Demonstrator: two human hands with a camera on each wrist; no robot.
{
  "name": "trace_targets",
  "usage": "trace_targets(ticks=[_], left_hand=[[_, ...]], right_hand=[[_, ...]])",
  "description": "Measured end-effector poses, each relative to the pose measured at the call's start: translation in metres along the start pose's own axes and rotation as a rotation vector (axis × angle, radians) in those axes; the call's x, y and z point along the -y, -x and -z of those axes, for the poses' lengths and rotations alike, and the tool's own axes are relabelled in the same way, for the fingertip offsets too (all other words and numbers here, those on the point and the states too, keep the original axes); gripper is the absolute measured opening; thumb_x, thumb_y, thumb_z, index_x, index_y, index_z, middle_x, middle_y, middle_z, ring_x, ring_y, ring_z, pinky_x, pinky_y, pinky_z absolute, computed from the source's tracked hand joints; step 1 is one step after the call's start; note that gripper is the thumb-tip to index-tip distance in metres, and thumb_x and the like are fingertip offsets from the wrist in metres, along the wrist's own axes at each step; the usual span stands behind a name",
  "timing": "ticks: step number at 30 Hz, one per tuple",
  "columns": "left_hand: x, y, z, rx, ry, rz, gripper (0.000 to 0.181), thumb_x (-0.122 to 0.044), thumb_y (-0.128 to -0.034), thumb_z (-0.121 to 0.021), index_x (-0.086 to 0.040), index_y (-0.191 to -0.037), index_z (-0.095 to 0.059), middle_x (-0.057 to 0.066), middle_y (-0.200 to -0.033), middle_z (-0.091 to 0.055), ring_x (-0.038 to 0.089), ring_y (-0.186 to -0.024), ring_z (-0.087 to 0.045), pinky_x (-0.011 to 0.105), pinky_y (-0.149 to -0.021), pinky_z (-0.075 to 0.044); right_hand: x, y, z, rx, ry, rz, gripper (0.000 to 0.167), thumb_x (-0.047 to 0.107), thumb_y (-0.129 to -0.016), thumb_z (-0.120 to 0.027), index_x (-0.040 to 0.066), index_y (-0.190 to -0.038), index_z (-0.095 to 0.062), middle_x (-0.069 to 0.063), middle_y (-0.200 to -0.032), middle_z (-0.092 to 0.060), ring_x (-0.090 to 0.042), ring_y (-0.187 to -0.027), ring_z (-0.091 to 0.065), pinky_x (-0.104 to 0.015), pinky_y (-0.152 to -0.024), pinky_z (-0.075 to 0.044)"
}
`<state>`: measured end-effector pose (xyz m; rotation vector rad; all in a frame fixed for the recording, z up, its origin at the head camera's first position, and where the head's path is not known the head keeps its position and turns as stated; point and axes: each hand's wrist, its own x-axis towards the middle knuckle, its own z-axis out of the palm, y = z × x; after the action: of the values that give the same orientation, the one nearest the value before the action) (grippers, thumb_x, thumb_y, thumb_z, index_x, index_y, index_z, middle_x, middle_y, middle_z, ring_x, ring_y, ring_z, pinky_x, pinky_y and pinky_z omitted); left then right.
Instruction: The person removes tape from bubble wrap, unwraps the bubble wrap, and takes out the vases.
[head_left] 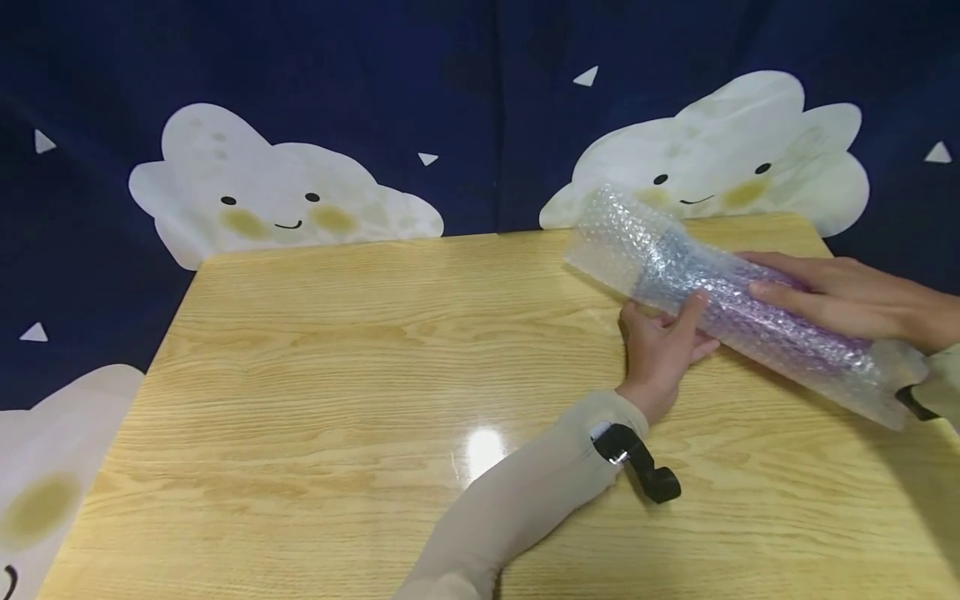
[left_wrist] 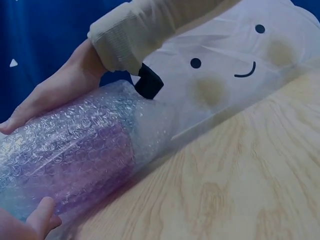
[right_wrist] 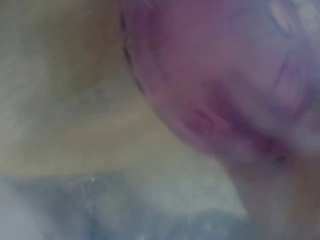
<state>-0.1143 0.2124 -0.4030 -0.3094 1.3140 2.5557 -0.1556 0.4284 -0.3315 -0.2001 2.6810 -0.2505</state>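
A long bundle of clear bubble wrap (head_left: 697,283) lies slantwise over the right side of the table, with something purple and blue inside. My left hand (head_left: 663,346) grips its near edge, thumb on top and fingers partly hidden beneath. From the far side, my right hand (head_left: 855,296) holds the bundle with thumb and fingers laid over it. The left wrist view shows the bubble wrap (left_wrist: 75,150) between the right hand (left_wrist: 60,92) and the left thumb (left_wrist: 42,215). A blurred purple surface (right_wrist: 200,65) fills much of the right wrist view. What the wrapped thing is cannot be made out.
Under the bundle is a light wooden table (head_left: 337,375). A dark blue curtain (head_left: 480,100) with smiling clouds hangs behind its back edge. Loose wrap sticks out past both ends of the coloured part. A black strap (head_left: 637,458) dangles from the left sleeve.
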Motion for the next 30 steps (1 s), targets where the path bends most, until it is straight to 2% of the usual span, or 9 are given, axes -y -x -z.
trace_targets(ticks=[7, 14, 21, 30], left_hand=[[0.001, -0.001, -0.003, 0.020, 0.063, -0.032, 0.064, -0.020, -0.0937, -0.078, -0.016, -0.139, -0.032, 0.016, -0.113, -0.054, 0.028, -0.080, -0.072, 0.038, -0.074, -0.066], [0.001, -0.003, -0.003, 0.037, 0.055, -0.051, 0.053, -0.021, -0.0953, -0.076, -0.020, -0.132, -0.037, 0.013, -0.113, -0.057, 0.023, -0.076, -0.070, 0.037, -0.074, -0.066], [0.000, -0.002, -0.002, -0.017, 0.013, 0.006, 0.072, -0.023, -0.0939, -0.077, -0.012, -0.147, -0.030, 0.017, -0.114, -0.051, 0.029, -0.078, -0.071, 0.039, -0.075, -0.066], [-0.004, -0.003, 0.004, -0.039, -0.027, 0.046, 0.084, -0.027, -0.0929, -0.079, -0.009, -0.155, -0.025, 0.017, -0.115, -0.053, 0.031, -0.079, -0.073, 0.039, -0.076, -0.066]], right_hand=[[0.005, 0.006, -0.001, 0.000, 0.025, -0.019, 0.076, 0.064, -0.106, -0.030, 0.023, -0.168, -0.014, -0.041, -0.159, -0.031, -0.070, -0.135, -0.035, -0.085, -0.099, -0.033], [0.007, 0.006, 0.001, 0.000, 0.021, -0.025, 0.077, 0.066, -0.105, -0.032, 0.025, -0.168, -0.015, -0.039, -0.160, -0.031, -0.068, -0.137, -0.035, -0.085, -0.101, -0.032], [0.008, 0.005, 0.000, 0.005, -0.004, -0.005, 0.077, 0.064, -0.106, -0.033, 0.022, -0.168, -0.015, -0.038, -0.161, -0.030, -0.068, -0.138, -0.034, -0.085, -0.101, -0.031], [0.012, 0.003, -0.003, 0.000, -0.027, 0.008, 0.074, 0.063, -0.107, -0.033, 0.024, -0.167, -0.017, -0.038, -0.161, -0.030, -0.067, -0.139, -0.033, -0.083, -0.101, -0.033]])
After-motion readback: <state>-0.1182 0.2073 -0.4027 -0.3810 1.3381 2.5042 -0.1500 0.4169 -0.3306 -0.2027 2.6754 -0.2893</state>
